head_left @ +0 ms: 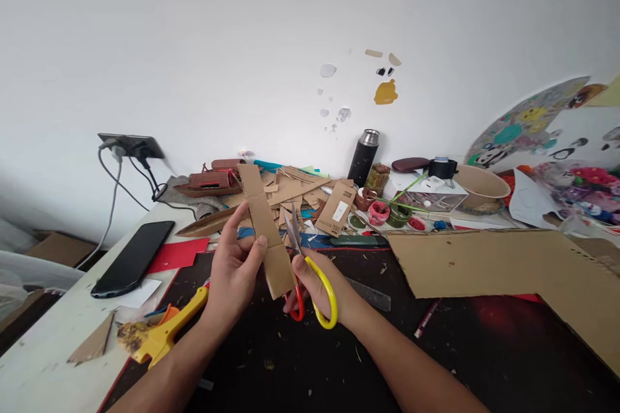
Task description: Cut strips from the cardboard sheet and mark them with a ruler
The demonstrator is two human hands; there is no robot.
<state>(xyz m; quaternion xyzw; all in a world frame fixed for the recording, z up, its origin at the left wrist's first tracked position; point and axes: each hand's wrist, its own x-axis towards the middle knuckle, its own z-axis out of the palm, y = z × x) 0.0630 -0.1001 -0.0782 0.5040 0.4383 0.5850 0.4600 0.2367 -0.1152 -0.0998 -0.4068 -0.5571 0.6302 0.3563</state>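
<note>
My left hand (236,266) pinches a narrow cardboard strip (264,226), thumb on its near face and fingers behind. The strip is tilted and has creases across it. In my right hand (322,281) is a pair of scissors (325,293) with one yellow and one red handle. Their blades point up and away, just right of the strip; whether they touch it I cannot tell. Below both hands lies a dark cutting mat (271,361) strewn with small scraps.
A yellow glue gun (174,329) and a black phone (133,258) lie left. Cardboard scraps (290,187) pile up behind, near a black flask (364,158) and open paint jars (378,211). A large cardboard sheet (465,261), a pencil (427,317) and a ruler (371,293) are right.
</note>
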